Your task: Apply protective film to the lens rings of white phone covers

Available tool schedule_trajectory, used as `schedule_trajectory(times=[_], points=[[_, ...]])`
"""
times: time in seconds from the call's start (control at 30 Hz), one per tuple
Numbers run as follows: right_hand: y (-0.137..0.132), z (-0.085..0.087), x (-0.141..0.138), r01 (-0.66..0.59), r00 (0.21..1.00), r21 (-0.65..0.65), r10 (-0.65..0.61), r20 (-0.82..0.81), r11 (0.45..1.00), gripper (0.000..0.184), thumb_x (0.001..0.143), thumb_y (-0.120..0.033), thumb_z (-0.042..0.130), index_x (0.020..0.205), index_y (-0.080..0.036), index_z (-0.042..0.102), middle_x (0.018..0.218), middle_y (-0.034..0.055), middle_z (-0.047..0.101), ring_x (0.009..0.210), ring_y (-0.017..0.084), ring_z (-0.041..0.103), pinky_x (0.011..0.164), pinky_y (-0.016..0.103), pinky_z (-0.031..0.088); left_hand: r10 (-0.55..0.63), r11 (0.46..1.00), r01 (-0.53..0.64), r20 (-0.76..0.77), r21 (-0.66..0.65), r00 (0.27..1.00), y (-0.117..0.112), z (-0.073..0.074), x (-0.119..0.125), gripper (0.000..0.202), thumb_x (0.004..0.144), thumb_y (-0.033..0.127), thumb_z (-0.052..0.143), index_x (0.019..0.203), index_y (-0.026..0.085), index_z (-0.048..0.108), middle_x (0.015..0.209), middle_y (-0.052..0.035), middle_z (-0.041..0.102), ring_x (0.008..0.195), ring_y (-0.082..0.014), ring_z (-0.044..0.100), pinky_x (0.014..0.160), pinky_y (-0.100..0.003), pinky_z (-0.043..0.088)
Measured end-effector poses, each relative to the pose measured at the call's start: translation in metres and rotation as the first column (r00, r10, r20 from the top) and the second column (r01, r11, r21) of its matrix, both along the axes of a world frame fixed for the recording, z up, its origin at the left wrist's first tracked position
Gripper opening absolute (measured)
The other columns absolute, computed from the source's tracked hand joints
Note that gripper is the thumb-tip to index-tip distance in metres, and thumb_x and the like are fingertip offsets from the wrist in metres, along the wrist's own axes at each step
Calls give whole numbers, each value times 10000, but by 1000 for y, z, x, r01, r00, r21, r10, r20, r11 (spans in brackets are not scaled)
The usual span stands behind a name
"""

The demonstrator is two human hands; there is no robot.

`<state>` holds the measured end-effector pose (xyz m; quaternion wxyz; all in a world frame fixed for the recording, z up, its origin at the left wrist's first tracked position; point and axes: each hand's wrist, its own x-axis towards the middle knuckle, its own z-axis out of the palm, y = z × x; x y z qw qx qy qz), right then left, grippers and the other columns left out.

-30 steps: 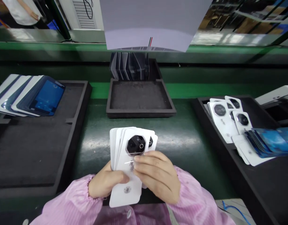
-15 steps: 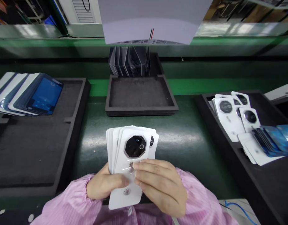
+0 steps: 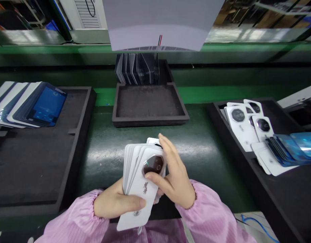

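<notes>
A fanned stack of white phone-shaped cards point(image 3: 142, 189) is held tilted in front of me, the top one showing a dark octagonal camera patch point(image 3: 153, 165) and small printed marks. My left hand point(image 3: 117, 200) grips its lower left, thumb across the top card and fingers hidden behind. At the upper right side, my right hand point(image 3: 174, 175) has its thumb on the camera patch and its fingers along the edge, reaching past the top. One card pokes up behind the others near those fingertips.
A dark tray point(image 3: 80, 135) at left holds white and blue phone-shaped sheets point(image 3: 31, 104). The middle tray point(image 3: 150, 121) holds dark upright sheets point(image 3: 137, 69). In the right tray point(image 3: 236, 162) lie white camera cards point(image 3: 241, 125) and blue glossy pieces point(image 3: 292, 148). A white panel point(image 3: 155, 23) hangs overhead.
My right hand has turned and shifted from lying flat across the top card to the stack's upper right edge, thumb on the camera patch. The stack has moved slightly right and tilted.
</notes>
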<state>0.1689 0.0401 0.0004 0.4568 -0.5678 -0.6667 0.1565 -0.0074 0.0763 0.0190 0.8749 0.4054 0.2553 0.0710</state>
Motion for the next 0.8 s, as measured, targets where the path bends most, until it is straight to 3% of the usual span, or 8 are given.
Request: schedule_trajectory(times=[0.07, 0.13, 0.23, 0.33, 0.4, 0.53, 0.7, 0.8], points=[[2, 1, 7, -36, 982, -157, 6, -190, 987, 438, 813, -357, 596, 1208, -199, 492, 1163, 107, 593, 1055, 254, 581, 854, 414, 513, -36, 999, 36, 9, -33, 999, 0, -2, 0, 432, 736, 217, 625, 1163, 161, 591, 1127, -144, 625, 996, -273, 590, 831, -393, 472], [4, 1, 21, 91, 897, -169, -155, -413, 981, 204, 826, -288, 583, 1018, -222, 600, 922, 28, 656, 824, 167, 631, 711, 294, 530, -59, 994, 60, 11, -94, 998, 0, -3, -1, 509, 712, 192, 629, 1214, 171, 552, 1201, -149, 589, 1080, -310, 554, 888, -454, 444], [10, 2, 51, 506, 573, -75, -399, -715, 860, 65, 810, -270, 594, 804, -211, 618, 706, -27, 602, 627, 107, 575, 604, 230, 485, -67, 980, 71, 29, -183, 997, 3, -1, -5, 543, 671, 153, 613, 1211, 161, 563, 1151, -141, 628, 1058, -306, 575, 900, -453, 440], [17, 3, 72, 645, 417, -40, -394, -819, 763, 132, 791, -289, 593, 695, -200, 575, 627, -47, 546, 563, 89, 533, 587, 224, 468, 45, 969, -22, 90, -245, 995, 7, 5, -10, 544, 652, 145, 589, 1195, 134, 579, 1077, -138, 666, 974, -280, 614, 883, -414, 452], [20, 3, 73, 584, 393, -101, -389, -833, 806, 135, 731, -300, 651, 704, -185, 587, 616, -44, 555, 544, 86, 525, 556, 217, 454, 131, 967, -103, 105, -234, 986, 9, 8, -13, 555, 641, 133, 578, 1196, 120, 575, 1079, -146, 663, 954, -288, 615, 869, -422, 454], [21, 2, 57, 273, 409, -246, -344, -845, 930, 219, 695, -354, 689, 791, -175, 607, 660, -20, 598, 555, 94, 547, 524, 210, 440, 207, 958, -182, 93, -224, 974, 10, 7, -14, 497, 621, 112, 562, 1114, 110, 621, 1051, -149, 675, 913, -307, 631, 786, -424, 491], [20, 2, 57, 144, 412, -202, -244, -878, 969, 179, 762, -337, 621, 712, -191, 530, 621, -37, 509, 501, 74, 481, 451, 180, 396, 173, 963, -142, 121, -227, 977, 9, 8, -12, 535, 615, 110, 564, 1148, 109, 601, 1038, -148, 678, 922, -298, 628, 818, -419, 475], [21, 0, 63, -77, 361, -183, -144, -922, 980, 158, 818, -350, 514, 749, -215, 469, 604, -61, 375, 402, 60, 322, 344, 178, 296, 138, 967, -99, 158, -234, 978, 10, 10, -13, 584, 623, 131, 581, 1207, 111, 562, 1054, -143, 670, 950, -285, 613, 875, -420, 445]])
